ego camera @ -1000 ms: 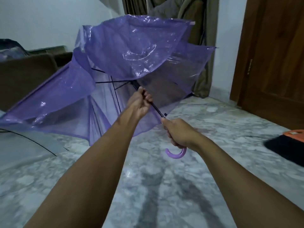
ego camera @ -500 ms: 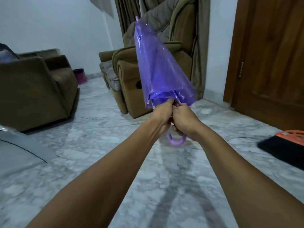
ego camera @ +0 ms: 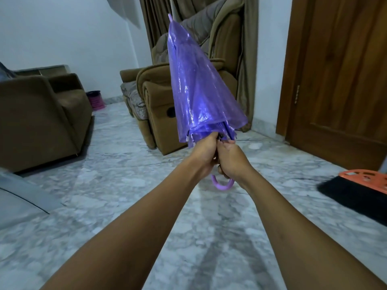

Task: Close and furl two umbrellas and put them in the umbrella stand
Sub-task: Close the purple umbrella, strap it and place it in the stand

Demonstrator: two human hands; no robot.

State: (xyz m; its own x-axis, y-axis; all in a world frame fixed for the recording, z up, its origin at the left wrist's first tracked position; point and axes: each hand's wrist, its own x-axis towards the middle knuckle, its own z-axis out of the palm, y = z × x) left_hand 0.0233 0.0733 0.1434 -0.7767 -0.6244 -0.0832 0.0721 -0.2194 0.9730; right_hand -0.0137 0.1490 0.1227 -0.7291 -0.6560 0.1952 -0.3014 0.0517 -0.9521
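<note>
At mid-frame my left hand (ego camera: 204,152) and right hand (ego camera: 231,162), touching, clench the purple umbrella (ego camera: 196,84), which rises up-frame, left nearest its hem.

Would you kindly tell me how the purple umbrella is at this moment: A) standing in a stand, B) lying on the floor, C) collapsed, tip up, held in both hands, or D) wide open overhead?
C: the umbrella is collapsed with its tip pointing up, and the left hand and right hand both grip it just above the curved handle.
</note>
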